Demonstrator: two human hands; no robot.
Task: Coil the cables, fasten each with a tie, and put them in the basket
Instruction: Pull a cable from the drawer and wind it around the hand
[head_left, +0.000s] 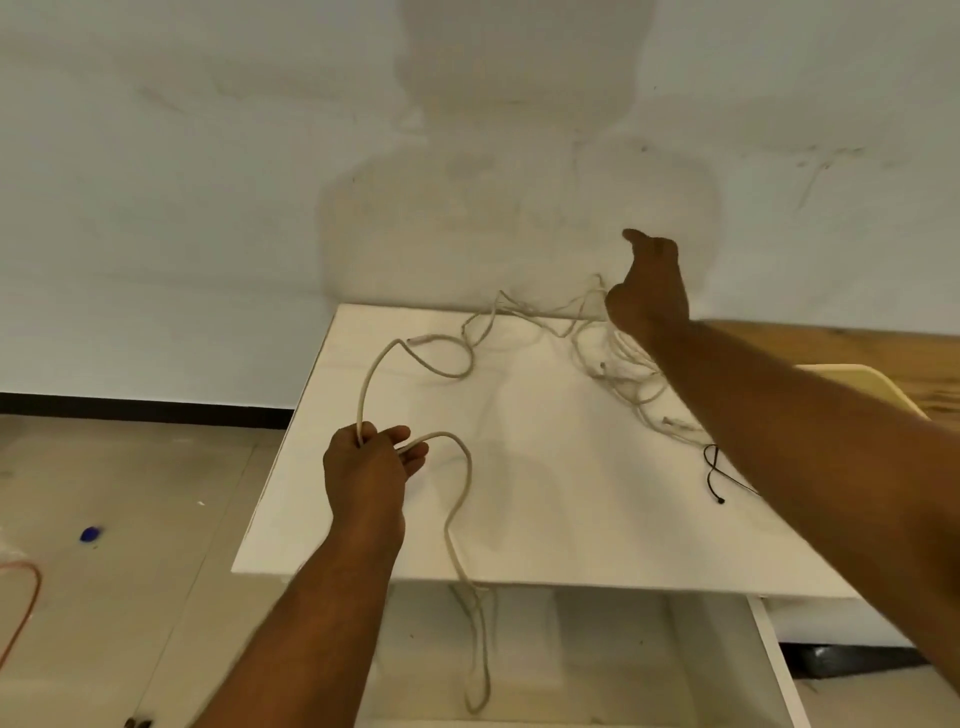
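Note:
My left hand (371, 460) grips a thick white cable (462, 488) over the near left part of the white table (545, 509). One run arcs up and back across the table, another loops forward and hangs off the front edge. My right hand (649, 288) is raised at the table's far right, fingers curled on thin white cable strands (592, 296) lifted from a tangle (623, 374). A black tie (714, 475) lies under my right forearm. The basket is out of view.
A pale wall stands right behind the table. A wooden surface (857, 353) and a cream-coloured object (878, 384) sit at the right. On the floor at left lie an orange cord (26, 608) and a small blue item (91, 533).

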